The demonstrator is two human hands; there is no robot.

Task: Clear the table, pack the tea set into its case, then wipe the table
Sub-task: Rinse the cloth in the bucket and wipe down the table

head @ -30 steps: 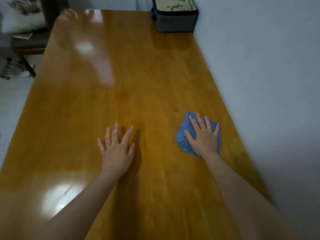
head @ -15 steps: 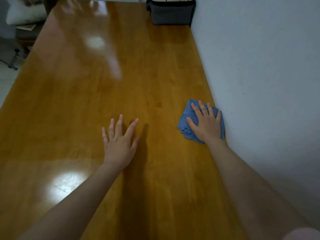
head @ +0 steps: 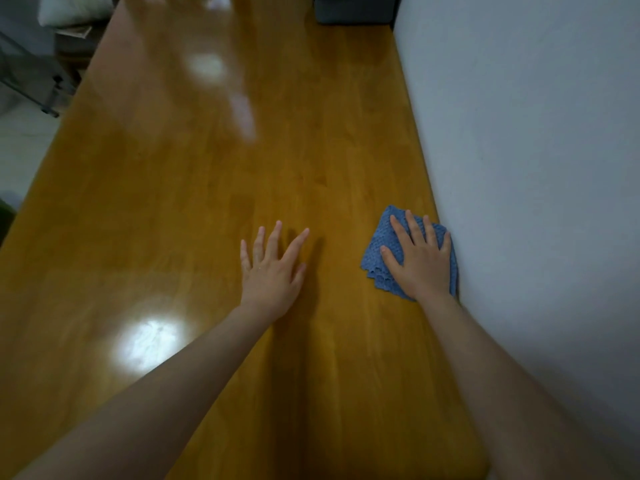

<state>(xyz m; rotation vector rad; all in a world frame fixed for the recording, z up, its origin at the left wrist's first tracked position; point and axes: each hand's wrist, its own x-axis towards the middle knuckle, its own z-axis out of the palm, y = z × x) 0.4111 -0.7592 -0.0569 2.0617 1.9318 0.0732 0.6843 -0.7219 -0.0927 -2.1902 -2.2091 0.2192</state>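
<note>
A: What is on the table?

B: A blue cloth. It is folded up and lies flat on the wood, at the right side of the table. Its far edge is touching the white wall.

A: Who has the cloth?

B: The right hand does. It lies flat on top of the cloth. The fingers are out straight and a bit spread. They press down on the cloth. They are not curled around it.

A: And the other hand?

B: The left hand is flat on the bare wood, near the middle of the table. All 5 fingers are spread wide. It holds nothing. The 2 hands are apart, with bare wood between them.

A: Where is the case for the tea set?

B: The gray case sits at the far end of the table, next to the wall. Only its bottom part shows at the top of the view, so I cannot tell if it is zipped.

A: Anything else?

B: The wood is shiny, with bright spots of light on it. A white pillow shows past the table, far left.
</note>
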